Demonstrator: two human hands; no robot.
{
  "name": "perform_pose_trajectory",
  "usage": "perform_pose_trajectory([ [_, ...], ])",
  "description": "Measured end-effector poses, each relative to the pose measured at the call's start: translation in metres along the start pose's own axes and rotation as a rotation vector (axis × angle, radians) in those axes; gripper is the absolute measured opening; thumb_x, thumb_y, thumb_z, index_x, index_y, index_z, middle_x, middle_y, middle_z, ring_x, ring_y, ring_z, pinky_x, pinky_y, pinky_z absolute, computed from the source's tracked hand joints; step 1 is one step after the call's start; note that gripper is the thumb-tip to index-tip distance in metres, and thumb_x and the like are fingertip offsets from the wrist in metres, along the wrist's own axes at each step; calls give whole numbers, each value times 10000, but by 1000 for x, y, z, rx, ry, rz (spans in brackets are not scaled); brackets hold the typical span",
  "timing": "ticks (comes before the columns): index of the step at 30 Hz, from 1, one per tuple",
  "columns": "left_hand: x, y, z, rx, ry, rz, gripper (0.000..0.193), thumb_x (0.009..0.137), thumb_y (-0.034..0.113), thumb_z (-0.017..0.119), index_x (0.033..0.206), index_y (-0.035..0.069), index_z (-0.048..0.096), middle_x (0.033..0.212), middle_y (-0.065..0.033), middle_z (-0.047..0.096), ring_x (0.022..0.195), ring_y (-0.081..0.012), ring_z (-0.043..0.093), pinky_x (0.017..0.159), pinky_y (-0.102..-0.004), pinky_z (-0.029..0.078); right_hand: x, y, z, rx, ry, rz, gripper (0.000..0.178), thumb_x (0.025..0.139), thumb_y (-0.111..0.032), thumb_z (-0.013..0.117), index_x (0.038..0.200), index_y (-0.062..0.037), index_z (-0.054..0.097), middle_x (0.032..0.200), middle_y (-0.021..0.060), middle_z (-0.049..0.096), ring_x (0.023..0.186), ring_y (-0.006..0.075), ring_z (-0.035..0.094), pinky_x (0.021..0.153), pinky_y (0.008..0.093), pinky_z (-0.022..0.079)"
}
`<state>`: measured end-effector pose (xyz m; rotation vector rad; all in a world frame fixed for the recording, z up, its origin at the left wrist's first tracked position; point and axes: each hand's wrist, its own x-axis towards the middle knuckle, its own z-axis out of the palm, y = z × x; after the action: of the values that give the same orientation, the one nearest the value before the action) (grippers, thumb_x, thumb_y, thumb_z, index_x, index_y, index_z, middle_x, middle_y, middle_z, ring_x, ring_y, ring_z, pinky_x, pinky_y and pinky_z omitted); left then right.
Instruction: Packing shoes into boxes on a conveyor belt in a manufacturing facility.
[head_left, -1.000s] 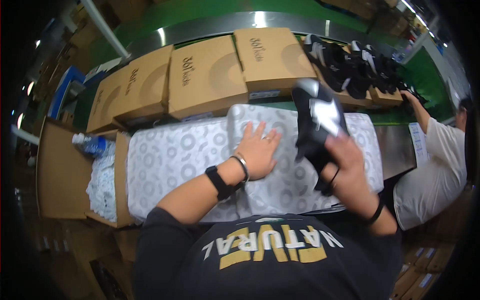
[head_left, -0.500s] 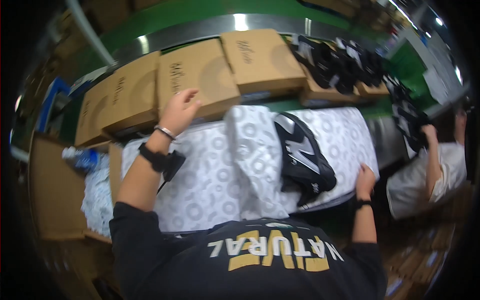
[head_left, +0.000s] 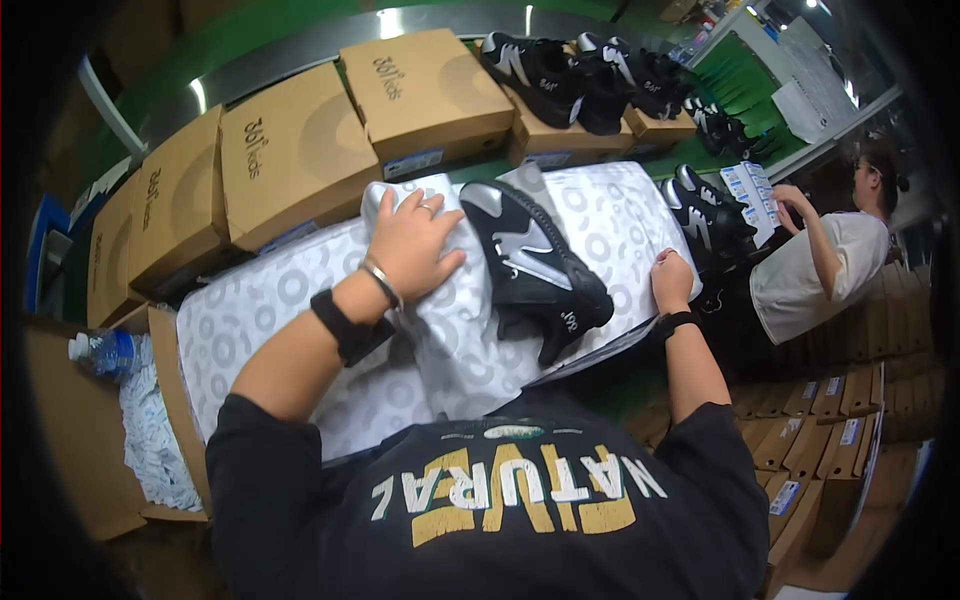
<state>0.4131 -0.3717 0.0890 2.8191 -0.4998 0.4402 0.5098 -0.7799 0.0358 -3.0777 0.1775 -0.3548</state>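
My left hand [head_left: 415, 245] lies with fingers spread on the folded part of the white wrapping paper [head_left: 590, 215], which is patterned with grey rings. Just right of that hand, a black sneaker [head_left: 535, 265] with silver trim rests on the paper, its toe pointing away from me. Whether another shoe lies under the fold is hidden. At the paper's right edge my right hand [head_left: 675, 280] is closed, its fingers pinching the sheet's border. More paper spreads out to the left beneath my left forearm.
Brown shoe boxes [head_left: 295, 150] stand in a row behind the paper. Black sneakers [head_left: 535, 80] sit on boxes farther right. At left, an open carton [head_left: 75, 430] holds small paper pieces and a water bottle [head_left: 105, 352]. A co-worker [head_left: 825, 265] at right holds a label sheet [head_left: 750, 200].
My left hand has come down from in front of the boxes onto the folded paper. My right hand stays at the paper's right edge. The view has shifted, bringing more of the co-worker into sight.
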Motion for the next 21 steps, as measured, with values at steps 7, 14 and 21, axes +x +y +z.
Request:
perform_pose_trajectory([
  [7, 17, 64, -62, -1376, 73, -585, 845, 754, 406, 628, 1361, 73, 144, 1289, -189, 323, 1111, -294, 414, 905, -389, 336, -70, -121, -148, 278, 388, -1091, 117, 569, -92, 542, 679, -96, 503, 571, 45, 418, 532, 222, 457, 500, 328, 362],
  [14, 20, 75, -68, -1603, 28, -1008, 942, 749, 448, 619, 1380, 94, 16, 1274, -163, 283, 1070, -270, 405, 868, -421, 339, -119, -154, -148, 255, -50, -1654, 96, 667, -153, 524, 679, -64, 489, 556, -5, 449, 605, 156, 485, 684, 317, 381],
  [21, -15, 0, -40, -1258, 164, -1063, 682, 781, 222, 607, 1314, 29, 226, 1063, -145, 529, 788, -151, 557, 620, -283, 459, -36, -141, -172, 1424, 96, -1231, 216, 710, 8, 597, 916, -20, 537, 840, 102, 584, 777, 199, 572, 762, 345, 441],
])
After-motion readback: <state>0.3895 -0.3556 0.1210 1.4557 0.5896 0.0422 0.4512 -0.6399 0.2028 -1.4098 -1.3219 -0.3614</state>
